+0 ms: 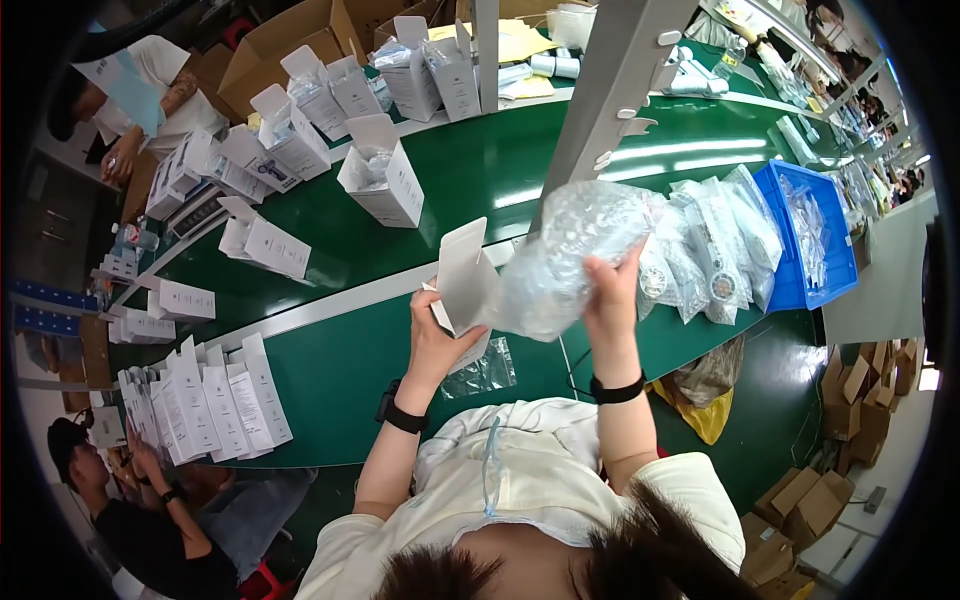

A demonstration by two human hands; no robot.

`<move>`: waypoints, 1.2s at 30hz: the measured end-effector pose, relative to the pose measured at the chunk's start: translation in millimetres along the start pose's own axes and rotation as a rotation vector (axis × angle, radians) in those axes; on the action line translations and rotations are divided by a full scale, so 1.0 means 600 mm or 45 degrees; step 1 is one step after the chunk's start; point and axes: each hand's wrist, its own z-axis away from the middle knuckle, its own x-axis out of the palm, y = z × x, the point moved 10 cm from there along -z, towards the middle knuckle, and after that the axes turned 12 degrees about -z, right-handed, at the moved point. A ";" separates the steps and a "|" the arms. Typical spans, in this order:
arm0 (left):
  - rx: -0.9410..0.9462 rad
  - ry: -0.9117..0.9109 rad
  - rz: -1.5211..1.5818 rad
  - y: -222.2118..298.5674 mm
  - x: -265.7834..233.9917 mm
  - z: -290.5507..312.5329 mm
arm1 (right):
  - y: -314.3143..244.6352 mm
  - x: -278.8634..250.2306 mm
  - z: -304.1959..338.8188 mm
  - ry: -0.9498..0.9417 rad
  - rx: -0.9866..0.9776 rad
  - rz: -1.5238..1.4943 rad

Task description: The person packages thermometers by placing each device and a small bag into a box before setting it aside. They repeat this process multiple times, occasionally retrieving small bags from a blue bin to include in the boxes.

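My left hand grips an open white carton, its tall flap standing up, over the near edge of the green table. In my right hand is a bubble-wrap bag, blurred by motion, held up close to the carton's right side. What the bag contains is hard to make out. Below the carton lies a small clear plastic bag on the table. To the right of my right hand, several clear bags with parts inside lie side by side.
A blue bin of clear bags stands at the right. Filled white cartons line the green conveyor beyond; flat white cartons are stacked at left. A grey metal post rises ahead. Other people sit at the left and far left.
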 end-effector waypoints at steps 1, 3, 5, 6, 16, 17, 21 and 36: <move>-0.017 0.039 0.027 -0.002 0.002 0.003 | 0.006 0.022 0.012 0.060 -0.085 -0.007; -0.029 0.068 0.058 -0.008 0.014 0.009 | 0.035 0.045 0.017 0.044 -0.301 0.257; 0.005 0.193 0.110 -0.002 0.013 0.013 | 0.065 0.062 0.028 -0.086 -0.550 0.897; 0.012 0.260 0.134 -0.005 0.010 0.018 | 0.101 0.080 0.032 -0.249 -0.465 0.964; 0.157 0.331 0.028 -0.033 -0.026 0.052 | 0.039 0.003 0.048 -0.860 -0.583 1.655; 0.212 0.333 0.031 -0.032 -0.028 0.057 | -0.023 -0.070 0.004 -0.372 -0.665 1.747; 0.147 0.293 0.105 -0.079 -0.033 0.087 | -0.085 -0.284 -0.049 0.337 -0.385 2.803; 0.192 0.284 0.075 -0.044 -0.056 0.077 | -0.033 -0.356 -0.083 0.000 -0.418 2.712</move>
